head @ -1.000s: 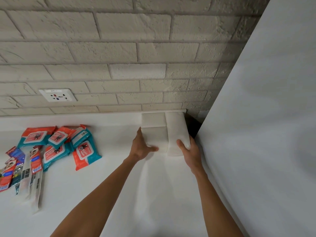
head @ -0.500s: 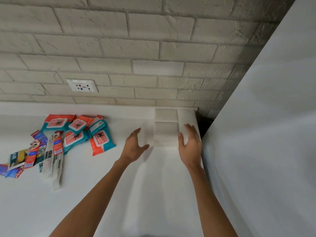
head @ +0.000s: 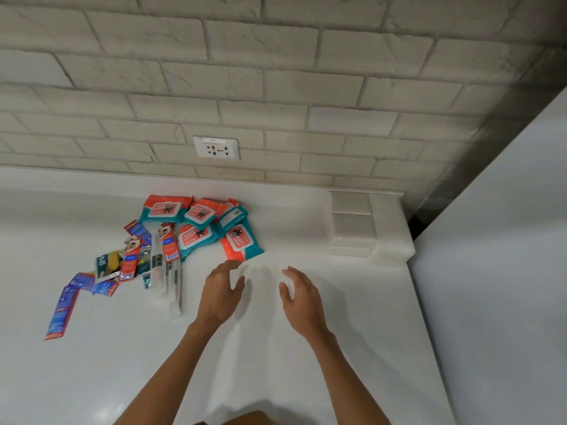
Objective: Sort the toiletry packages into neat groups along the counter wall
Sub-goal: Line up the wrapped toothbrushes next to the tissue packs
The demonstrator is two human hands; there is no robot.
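Three white packs (head: 369,228) stand tidily in the back right corner against the brick wall. A loose heap of teal-and-orange wipe packs (head: 202,227) lies left of centre, with the nearest one (head: 242,242) just beyond my left hand (head: 222,294). Left of the heap lie several slim toothbrush packages (head: 147,259) and a blue-and-red one (head: 63,311), all scattered. My right hand (head: 302,299) hovers beside my left over bare counter. Both hands are empty with relaxed, spread fingers.
The white counter (head: 153,363) runs along a brick wall that carries a power socket (head: 216,147). A tall white panel (head: 506,271) closes off the right side, with a dark gap behind it at the corner.
Both hands let go of the white packs and drew back toward me and to the left. The view swung left, bringing the coloured heap toward centre.
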